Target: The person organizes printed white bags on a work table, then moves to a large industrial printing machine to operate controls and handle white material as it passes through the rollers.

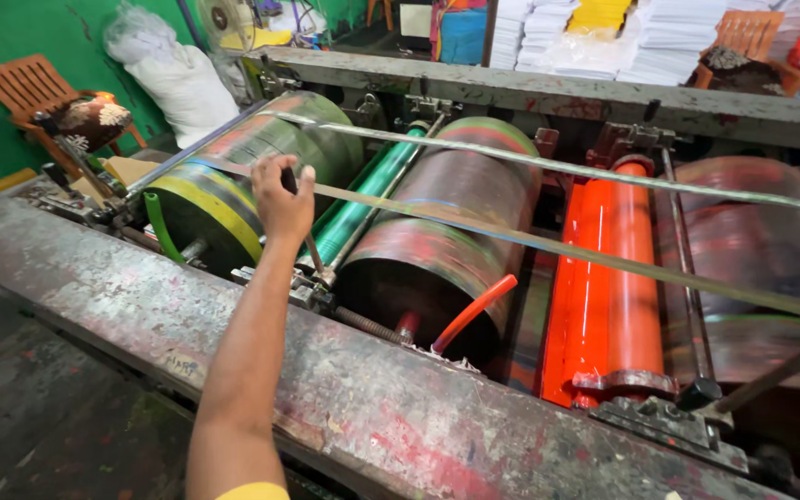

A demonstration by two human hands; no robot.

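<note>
My left hand (283, 202) reaches over the grey, paint-stained front beam (344, 389) of a printing machine. Its fingers are closed round the dark top of a thin metal lever (313, 248), which runs down to a fitting beside the green roller (363, 199). Left of the hand turns a drum with yellow and green bands (210, 208). To its right is a large dark drum smeared with red and green ink (446, 231). My right hand is out of the frame.
An orange roller (608, 278) and another ink-stained drum (761, 250) fill the right side. Two flat metal bars (585, 255) cross above the rollers. A dark-handled lever (770, 375) sticks out at the lower right. Behind are wooden chairs (30, 88), a white sack (187, 88) and stacked paper (668, 42).
</note>
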